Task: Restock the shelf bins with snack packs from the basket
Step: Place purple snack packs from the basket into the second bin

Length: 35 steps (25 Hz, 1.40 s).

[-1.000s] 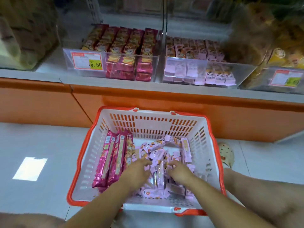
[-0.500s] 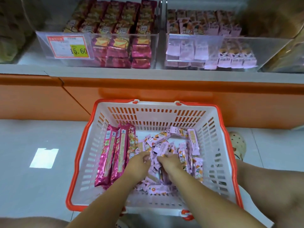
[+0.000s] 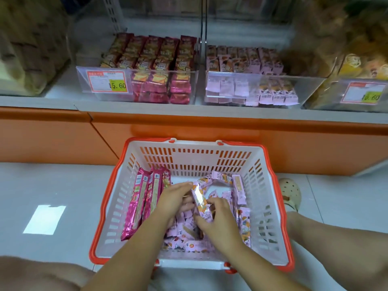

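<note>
While both forearms were down inside the basket (image 3: pixel 189 150), the left grip (image 3: pixel 177 198) and right grip (image 3: pixel 218 220) were together over the pale pink snack packs (image 3: pixel 200 203) in its middle. Left grip: thumb out along the top, fingers curled in against one side of a raised bunch of those packs. Right grip: fingers curled over the same bunch from the other side. Both were closed on the bunch, with one pack standing tilted between them. More of the same packs lay loose on the basket bottom, under and around the hands. Long magenta packs (image 3: pixel 138 206) lay side by side along the basket's left wall, just beside the left wrist.

Basket sat on the floor (image 3: pixel 63 185), close in front of the orange shelf base (image 3: pixel 210 133). On the shelf above, the left clear bin (image 3: pixel 105 69) held dark red and magenta packs and carried a 15.60 price tag (image 3: pixel 107 81) on its front. Right clear bin (image 3: pixel 308 89), touching it, held pale pink packs. A beige clog (image 3: pixel 290 194) was on the floor just right of the basket.
</note>
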{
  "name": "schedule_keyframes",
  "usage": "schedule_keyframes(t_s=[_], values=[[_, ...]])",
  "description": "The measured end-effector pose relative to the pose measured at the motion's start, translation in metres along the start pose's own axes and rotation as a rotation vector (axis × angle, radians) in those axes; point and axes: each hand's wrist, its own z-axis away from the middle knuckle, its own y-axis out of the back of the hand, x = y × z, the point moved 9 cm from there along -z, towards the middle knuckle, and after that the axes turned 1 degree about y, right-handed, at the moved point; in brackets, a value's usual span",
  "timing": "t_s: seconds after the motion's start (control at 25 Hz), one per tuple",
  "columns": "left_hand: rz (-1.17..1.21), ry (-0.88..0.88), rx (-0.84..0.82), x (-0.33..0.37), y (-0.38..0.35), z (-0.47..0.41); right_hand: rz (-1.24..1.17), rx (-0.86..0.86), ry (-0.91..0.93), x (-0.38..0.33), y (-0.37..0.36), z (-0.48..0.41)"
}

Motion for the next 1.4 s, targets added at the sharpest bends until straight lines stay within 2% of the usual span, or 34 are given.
schedule_keyframes(t_s=[0.4,0.56,0.72,0.8,0.88,0.92,1.0,1.12,1.28,1.4], values=[[-0.044,-0.189,-0.03,0.053,-0.015,0.055,-0.07,0.144,0.154,-0.035,0.041,0.026],[-0.099,-0.351,-0.098,0.121,-0.039,0.085,-0.043,0.224,0.257,-0.088,0.099,0.016],[-0.163,-0.626,-0.139,0.227,-0.07,0.14,0.035,0.384,0.451,-0.168,0.194,0.005],[-0.331,-0.85,-0.042,0.274,-0.069,0.161,0.007,0.488,0.494,-0.2,0.249,-0.007],[-0.697,-1.046,0.165,0.301,-0.063,0.171,-0.077,0.582,0.48,-0.215,0.296,-0.025],[-0.854,-1.089,0.263,0.306,-0.058,0.17,-0.122,0.619,0.455,-0.216,0.313,-0.035],[-1.025,-1.094,0.367,0.308,-0.05,0.152,-0.125,0.665,0.383,-0.214,0.331,-0.056],[-1.143,-1.056,0.404,0.306,-0.043,0.127,0.034,0.63,0.197,-0.203,0.334,-0.092],[-1.241,-1.058,0.408,0.305,-0.039,0.117,0.319,0.353,-0.024,-0.187,0.307,-0.141],[-1.237,-1.069,0.409,0.307,-0.038,0.118,0.41,0.2,-0.104,-0.18,0.29,-0.161]])
